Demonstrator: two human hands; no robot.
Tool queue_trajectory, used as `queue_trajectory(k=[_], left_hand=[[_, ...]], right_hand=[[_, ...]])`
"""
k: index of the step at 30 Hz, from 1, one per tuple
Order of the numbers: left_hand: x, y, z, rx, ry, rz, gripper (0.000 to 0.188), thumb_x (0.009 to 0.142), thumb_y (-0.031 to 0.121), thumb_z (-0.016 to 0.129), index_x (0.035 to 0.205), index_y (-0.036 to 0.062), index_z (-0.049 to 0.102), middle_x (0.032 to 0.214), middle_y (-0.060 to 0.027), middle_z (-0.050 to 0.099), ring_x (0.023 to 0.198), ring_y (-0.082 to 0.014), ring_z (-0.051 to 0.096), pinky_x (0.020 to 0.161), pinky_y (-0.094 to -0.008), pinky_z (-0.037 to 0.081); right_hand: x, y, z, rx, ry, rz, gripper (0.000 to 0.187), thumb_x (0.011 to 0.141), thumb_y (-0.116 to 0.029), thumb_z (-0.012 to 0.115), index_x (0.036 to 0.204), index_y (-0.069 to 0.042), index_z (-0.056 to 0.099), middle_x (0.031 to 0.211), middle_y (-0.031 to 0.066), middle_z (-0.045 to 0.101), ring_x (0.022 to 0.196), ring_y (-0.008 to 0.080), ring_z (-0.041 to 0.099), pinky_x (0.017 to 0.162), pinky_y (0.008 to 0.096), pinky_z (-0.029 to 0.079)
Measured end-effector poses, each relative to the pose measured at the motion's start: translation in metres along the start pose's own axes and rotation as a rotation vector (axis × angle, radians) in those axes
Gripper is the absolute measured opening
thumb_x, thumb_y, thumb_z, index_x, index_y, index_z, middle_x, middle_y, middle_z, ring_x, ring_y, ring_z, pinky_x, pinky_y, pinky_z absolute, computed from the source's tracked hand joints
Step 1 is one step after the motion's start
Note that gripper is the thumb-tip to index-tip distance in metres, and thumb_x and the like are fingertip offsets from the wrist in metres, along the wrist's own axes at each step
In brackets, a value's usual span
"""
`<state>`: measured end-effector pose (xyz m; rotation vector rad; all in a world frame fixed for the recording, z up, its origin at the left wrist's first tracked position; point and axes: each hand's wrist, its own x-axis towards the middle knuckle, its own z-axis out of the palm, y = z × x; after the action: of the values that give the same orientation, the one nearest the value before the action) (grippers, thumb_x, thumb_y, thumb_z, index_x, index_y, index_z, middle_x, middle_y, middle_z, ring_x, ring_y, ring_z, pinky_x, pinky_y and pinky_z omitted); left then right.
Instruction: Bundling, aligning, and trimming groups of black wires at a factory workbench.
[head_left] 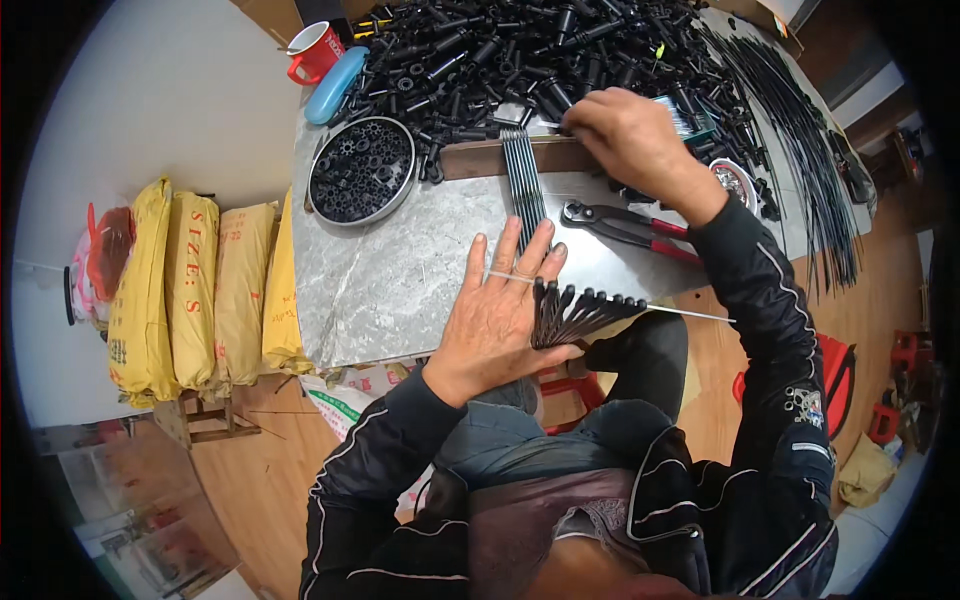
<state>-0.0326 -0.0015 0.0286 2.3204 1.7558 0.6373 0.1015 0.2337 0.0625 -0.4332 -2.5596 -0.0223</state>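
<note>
My left hand [497, 325] lies flat on a bundle of thin metal rods [523, 170], fingers stretched out. The bundle's far ends rest across a brown wooden strip [575, 157]. A thin white stick [690, 314] crosses over my left hand and extends to the right. Dark strips with black tips [590, 296] fan out beside that hand, their tips lined up along the stick. Over the strip's right part my right hand [630, 135] is curled, with its fingertips together near the black parts; what they hold, if anything, is hidden. Pincers with red handles [630, 228] lie below it.
A large heap of black plastic parts [480, 60] covers the table's far side. At left stand a bowl of black rings [320, 205], a blue case [337, 86] and a red mug [318, 55]. A small white tub [749, 190] and long black rods [815, 170] are at right.
</note>
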Motion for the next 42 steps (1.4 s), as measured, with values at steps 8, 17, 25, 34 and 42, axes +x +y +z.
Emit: queue_trajectory(k=[8,17,25,34,42], left_hand=[[0.003,-0.001,-0.002,0.007,-0.068,-0.029,0.098,0.066,0.055,0.077,0.139,0.0013,0.042,0.153,-0.0177,0.026,0.142,-0.0412,0.018,0.112,-0.0588,0.017],[0.002,-0.003,-0.002,-0.009,-0.061,-0.025,0.1,0.067,0.057,0.075,0.142,0.0025,0.038,0.153,-0.0183,0.025,0.142,-0.0411,0.02,0.112,-0.0588,0.016],[0.001,-0.005,0.001,-0.025,-0.041,-0.022,0.103,0.065,0.059,0.076,0.142,0.0029,0.038,0.153,-0.0196,0.026,0.141,-0.0443,0.02,0.112,-0.0602,0.015],[-0.001,-0.006,0.002,-0.032,-0.008,-0.028,0.098,0.068,0.06,0.073,0.141,0.0041,0.039,0.153,-0.0173,0.028,0.142,-0.0416,0.021,0.113,-0.0575,0.016],[-0.002,-0.007,0.002,-0.057,-0.007,-0.005,0.097,0.069,0.056,0.075,0.141,0.0008,0.039,0.152,-0.0194,0.026,0.141,-0.0419,0.022,0.112,-0.0575,0.02]], right_hand=[[0.006,-0.003,0.012,0.039,-0.141,0.076,0.012,0.076,-0.008,0.064,0.088,-0.006,0.068,0.081,0.0069,0.061,0.08,0.0274,0.061,0.066,0.0384,0.051],[0.005,-0.003,0.011,0.051,-0.131,0.084,0.014,0.076,-0.007,0.064,0.089,-0.007,0.069,0.08,0.0065,0.061,0.079,0.0263,0.062,0.064,0.037,0.05],[0.01,-0.007,0.01,0.045,-0.128,0.047,0.015,0.077,-0.006,0.064,0.09,-0.007,0.07,0.08,0.0062,0.061,0.077,0.0262,0.062,0.063,0.0364,0.05],[0.012,-0.013,0.007,0.046,-0.154,0.084,0.013,0.078,-0.009,0.063,0.087,-0.008,0.071,0.082,0.006,0.064,0.08,0.0257,0.064,0.066,0.0375,0.052],[0.017,-0.01,0.014,0.048,-0.133,0.058,0.012,0.08,-0.008,0.062,0.087,-0.008,0.071,0.082,0.0056,0.063,0.081,0.0256,0.063,0.067,0.0376,0.052]])
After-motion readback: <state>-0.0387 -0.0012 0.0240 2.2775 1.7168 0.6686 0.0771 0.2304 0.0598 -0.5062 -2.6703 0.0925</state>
